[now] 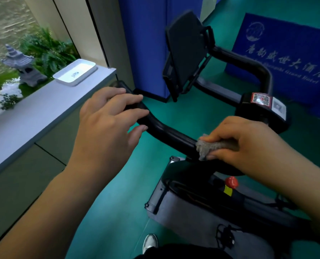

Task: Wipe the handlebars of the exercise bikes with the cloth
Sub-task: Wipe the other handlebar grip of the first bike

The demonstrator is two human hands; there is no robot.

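Note:
A black handlebar (171, 134) of an exercise bike loops from the left grip round to the right side. My right hand (248, 143) grips a grey cloth (211, 146) wrapped round the near bar, just left of the bike's centre clamp. My left hand (110, 120) rests over the left grip of the bar, fingers fairly straight and laid across the top, thumb out below the bar. A black tablet holder (185, 53) rises from the middle of the handlebar.
A grey ledge (34, 116) runs along the left with a white tray (75, 71) on it. Behind the bike stand a blue pillar (142, 43) and a blue banner (278, 58). The bike's grey frame (183, 212) with a red knob (232, 182) sits below. The floor is green.

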